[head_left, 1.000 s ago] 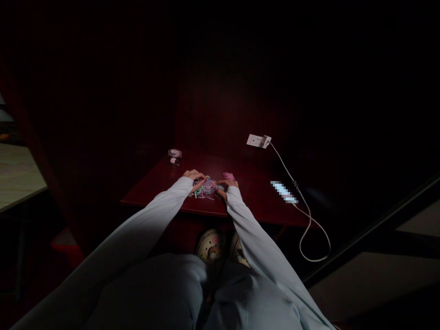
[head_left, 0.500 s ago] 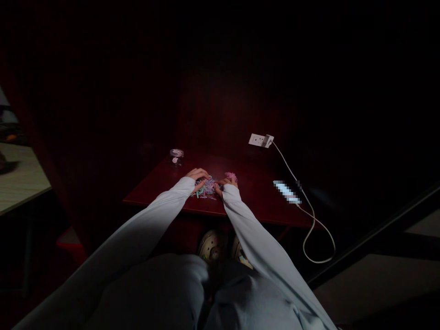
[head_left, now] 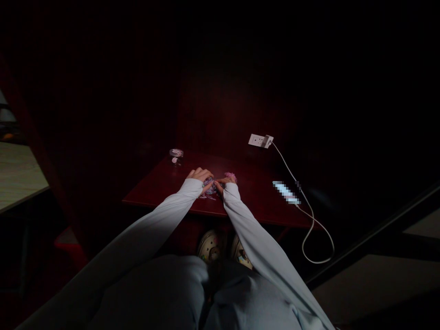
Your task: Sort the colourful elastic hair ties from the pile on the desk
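Observation:
A small pile of thin pastel strips [head_left: 210, 187], purple, pink and bluish, lies near the front edge of the dark red table [head_left: 165, 192]. Over its left side my left hand [head_left: 200, 175] curves, closed with fingers and thumb around the strips. From the right, my right hand [head_left: 223, 183] presses its closed fingers into the same pile, so the two hands nearly meet. A frilly pink bunch [head_left: 231, 176] sits at the back of my right hand; whether it is worn or lies behind is unclear. The strips between my hands are partly hidden.
A clear round jar [head_left: 176, 156] with a pale label stands at the back left. On the right lies a blurred phone [head_left: 286, 192], its white cable [head_left: 313, 213] running to a wall socket [head_left: 257, 140]. A pale wooden table [head_left: 20, 174] is at far left.
My left hand has moved right, drawing the strips together towards my right hand. The pile is now more compact, and the green strips at its left are out of sight.

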A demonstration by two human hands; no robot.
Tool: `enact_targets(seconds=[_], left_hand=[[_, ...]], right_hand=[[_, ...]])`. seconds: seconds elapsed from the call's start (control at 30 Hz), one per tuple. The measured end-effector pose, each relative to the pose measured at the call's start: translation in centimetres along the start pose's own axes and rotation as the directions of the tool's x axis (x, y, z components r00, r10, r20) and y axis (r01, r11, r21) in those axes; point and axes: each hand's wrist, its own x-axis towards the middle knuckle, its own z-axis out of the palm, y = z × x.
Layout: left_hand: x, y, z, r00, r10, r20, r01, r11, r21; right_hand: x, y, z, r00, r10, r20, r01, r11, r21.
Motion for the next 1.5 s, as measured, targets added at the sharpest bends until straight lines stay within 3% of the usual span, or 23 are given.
enact_targets(seconds=[0.33, 0.8, 1.0, 1.2, 1.5], left_hand=[[0.3, 0.0, -0.1, 0.998, -0.031, 0.061, 0.028, 0.998, 0.049], [0.4, -0.5, 0.1, 0.991, -0.014, 0.130, 0.000, 0.994, 0.111], [0.4, -1.2, 0.8, 0.997, 0.016, 0.080, -0.024, 0.995, 0.098], [0.4, -1.0, 0.9, 0.998, -0.029, 0.063, 0.021, 0.992, 0.123], [0.4, -1.2, 1.0, 1.000, -0.001, 0.024, -0.002, 0.992, 0.126]], right_hand=[[-0.3, -0.1, 0.2, 0.994, 0.003, -0.108, 0.007, 0.996, 0.093], [0.1, 0.6, 1.4, 0.996, -0.039, -0.083, 0.046, 0.995, 0.091], [-0.3, 0.9, 1.0, 0.996, -0.068, -0.065, 0.073, 0.995, 0.068], [0.1, 1.2, 1.6, 0.998, 0.006, -0.067, -0.005, 1.000, 0.017], [0.3, 1.1, 1.7, 0.997, 0.042, -0.062, -0.043, 0.999, -0.008]])
